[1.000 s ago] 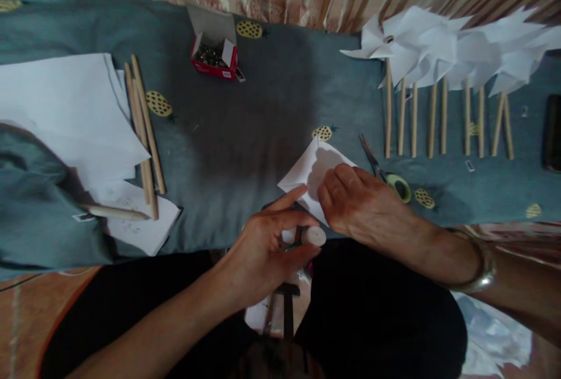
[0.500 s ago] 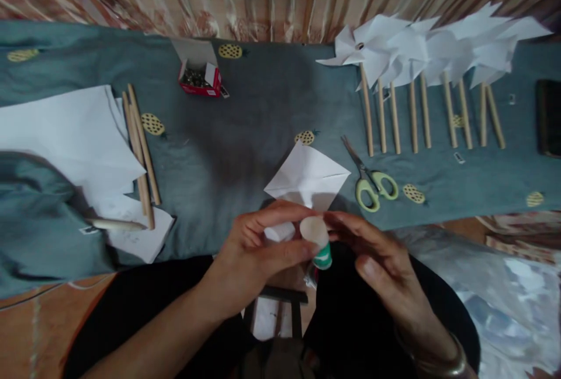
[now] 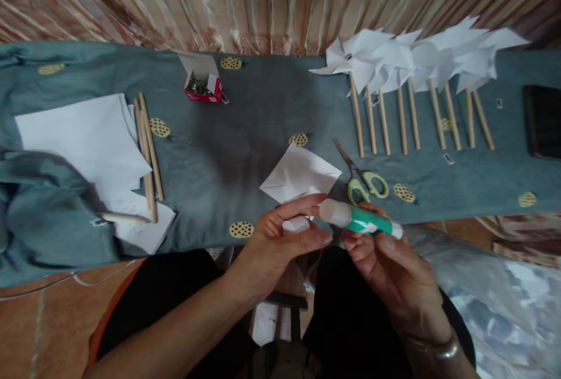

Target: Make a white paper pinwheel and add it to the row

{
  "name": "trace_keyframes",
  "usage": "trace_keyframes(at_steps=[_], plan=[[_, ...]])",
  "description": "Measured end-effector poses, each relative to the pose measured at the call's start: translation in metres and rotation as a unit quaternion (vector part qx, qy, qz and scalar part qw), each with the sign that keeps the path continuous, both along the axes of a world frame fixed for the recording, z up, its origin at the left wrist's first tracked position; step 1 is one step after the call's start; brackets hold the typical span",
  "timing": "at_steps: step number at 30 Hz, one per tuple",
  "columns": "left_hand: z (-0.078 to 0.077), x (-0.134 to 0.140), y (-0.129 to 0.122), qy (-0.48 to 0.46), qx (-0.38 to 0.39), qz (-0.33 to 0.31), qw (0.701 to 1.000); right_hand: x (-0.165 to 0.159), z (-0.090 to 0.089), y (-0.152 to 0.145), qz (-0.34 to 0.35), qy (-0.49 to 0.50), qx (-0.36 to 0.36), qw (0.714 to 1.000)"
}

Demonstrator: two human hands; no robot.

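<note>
A green and white glue stick (image 3: 366, 221) lies slantwise in my right hand (image 3: 390, 268), its pale uncapped end pointing left. My left hand (image 3: 278, 244) is closed around a small white cap (image 3: 295, 225) between thumb and fingers; its fingertips are close to the glue stick's pale end. Just beyond my hands, a folded white paper square (image 3: 302, 173) rests on the cloth, creases showing. Scissors with light green handles (image 3: 368, 185) lie to its right, blades pointing away from me.
White paper pinwheels (image 3: 412, 60) on wooden sticks lie in a row at back right. A red box of metal pins (image 3: 204, 89) stands open at back left. White sheets (image 3: 83, 139) and wooden sticks (image 3: 151, 157) lie at left. A dark device (image 3: 543, 121) is at far right.
The glue stick has passed from my left fingers to my right hand and has turned from near upright to lying sideways. The white cap stays in my left hand.
</note>
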State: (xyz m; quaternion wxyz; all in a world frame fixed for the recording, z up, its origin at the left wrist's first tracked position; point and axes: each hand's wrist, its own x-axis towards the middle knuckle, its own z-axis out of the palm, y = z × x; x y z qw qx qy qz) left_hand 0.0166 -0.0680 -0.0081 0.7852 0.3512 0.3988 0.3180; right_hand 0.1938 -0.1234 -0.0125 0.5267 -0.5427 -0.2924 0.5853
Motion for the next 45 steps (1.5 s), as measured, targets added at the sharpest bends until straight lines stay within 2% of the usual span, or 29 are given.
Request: trace_keyframes(at_steps=[3, 4, 6, 8, 9, 11, 13, 17, 20, 25, 27, 30, 32, 37, 45], plan=[[-0.003, -0.007, 0.007, 0.096, 0.159, -0.018, 0.982, 0.010, 0.011, 0.014, -0.010, -0.047, 0.028, 0.998], [-0.003, -0.011, 0.012, 0.143, 0.234, -0.012, 0.961, 0.012, 0.018, 0.021, -0.020, -0.055, 0.032, 0.998], [-0.003, -0.023, 0.025, 0.236, 0.367, -0.007, 0.900, 0.011, 0.032, 0.036, -0.034, -0.059, 0.040, 0.997], [-0.006, -0.035, 0.038, 0.323, 0.430, 0.000, 0.843, 0.004, 0.045, 0.053, -0.030, -0.087, 0.057, 0.994], [-0.008, -0.041, 0.044, 0.352, 0.457, -0.003, 0.817, -0.001, 0.049, 0.060, -0.040, -0.111, 0.089, 0.989], [-0.014, -0.049, 0.053, 0.399, 0.497, -0.013, 0.770, -0.010, 0.051, 0.071, -0.065, -0.163, 0.109, 0.978], [-0.021, -0.055, 0.058, 0.433, 0.516, -0.023, 0.738, -0.017, 0.045, 0.076, -0.070, -0.208, 0.112, 0.969], [-0.031, -0.060, 0.060, 0.474, 0.517, -0.037, 0.712, -0.017, 0.024, 0.073, -0.034, -0.283, 0.086, 0.955], [-0.031, -0.061, 0.059, 0.495, 0.527, -0.039, 0.690, -0.013, 0.016, 0.069, -0.009, -0.314, 0.069, 0.947], [-0.023, -0.054, 0.048, 0.505, 0.602, -0.027, 0.618, -0.013, 0.011, 0.066, 0.010, -0.412, 0.104, 0.905], [-0.022, -0.047, 0.040, 0.476, 0.622, -0.053, 0.620, -0.014, 0.009, 0.065, 0.020, -0.439, 0.106, 0.892], [-0.024, -0.036, 0.026, 0.406, 0.638, -0.070, 0.650, -0.014, 0.005, 0.064, 0.025, -0.457, 0.100, 0.884], [-0.027, -0.030, 0.019, 0.393, 0.627, -0.084, 0.667, -0.014, 0.003, 0.064, 0.032, -0.467, 0.099, 0.878], [-0.032, -0.024, 0.015, 0.399, 0.590, -0.116, 0.692, -0.017, 0.000, 0.067, 0.055, -0.510, 0.111, 0.851], [-0.035, -0.023, 0.016, 0.408, 0.563, -0.147, 0.703, -0.024, -0.001, 0.073, 0.103, -0.571, 0.173, 0.796]])
